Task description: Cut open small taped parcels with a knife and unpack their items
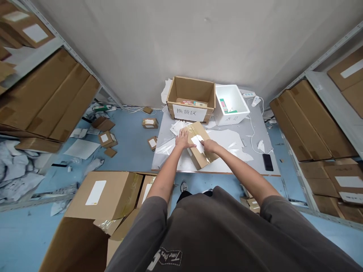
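Observation:
A taped cardboard box (208, 160) lies at an angle near the front of the grey table, with a white label (197, 144) on its top. My left hand (183, 139) rests on the box's left part, fingers spread and thumb reaching to the label. Over the label's right side my right hand (210, 146) is closed. A small dark tip shows at its fingers, too small to name. Behind the box stands an open carton (190, 112) with a handwritten sign and several small packages inside. Crumpled white paper (177, 127) lies just beyond my left hand.
Right of the carton is a white foam box (231, 120) with green items. A phone (267, 162) lies at the table's front right corner, near a power strip (248, 95) and cables. Large cartons (99, 194) stand at my left. Shelves with boxes (314, 121) flank both sides.

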Tool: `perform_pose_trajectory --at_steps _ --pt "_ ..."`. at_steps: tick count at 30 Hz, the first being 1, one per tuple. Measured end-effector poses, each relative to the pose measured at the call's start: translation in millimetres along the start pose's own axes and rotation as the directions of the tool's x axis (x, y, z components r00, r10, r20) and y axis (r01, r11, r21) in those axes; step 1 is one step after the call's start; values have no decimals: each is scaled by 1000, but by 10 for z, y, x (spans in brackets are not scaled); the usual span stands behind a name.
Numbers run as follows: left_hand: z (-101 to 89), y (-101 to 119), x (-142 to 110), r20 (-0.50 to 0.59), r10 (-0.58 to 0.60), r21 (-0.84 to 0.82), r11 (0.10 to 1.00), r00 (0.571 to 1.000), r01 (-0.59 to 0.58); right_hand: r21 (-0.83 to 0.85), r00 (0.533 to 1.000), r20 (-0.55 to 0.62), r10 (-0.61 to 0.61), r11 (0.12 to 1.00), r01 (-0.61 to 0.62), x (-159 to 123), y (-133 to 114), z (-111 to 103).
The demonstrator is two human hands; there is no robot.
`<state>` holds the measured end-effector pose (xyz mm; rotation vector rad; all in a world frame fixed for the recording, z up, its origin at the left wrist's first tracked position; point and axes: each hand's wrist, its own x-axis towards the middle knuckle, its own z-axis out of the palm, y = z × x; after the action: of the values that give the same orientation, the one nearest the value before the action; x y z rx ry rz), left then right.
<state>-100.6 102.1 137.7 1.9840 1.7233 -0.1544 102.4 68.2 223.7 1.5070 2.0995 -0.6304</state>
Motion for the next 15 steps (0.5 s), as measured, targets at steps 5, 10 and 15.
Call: perform_pose_trajectory --at_steps 5,10,15 --pt "40 -19 26 -14 -7 -14 1000 1000 7 -10 995 93 36 999 -35 -628 151 435" --pt "84 -41 48 -24 -19 -38 999 1000 18 27 988 114 103 994 -107 -978 139 687" --pt "106 -71 63 -42 -40 -59 998 998 37 58 989 86 122 990 -127 -1162 150 818"
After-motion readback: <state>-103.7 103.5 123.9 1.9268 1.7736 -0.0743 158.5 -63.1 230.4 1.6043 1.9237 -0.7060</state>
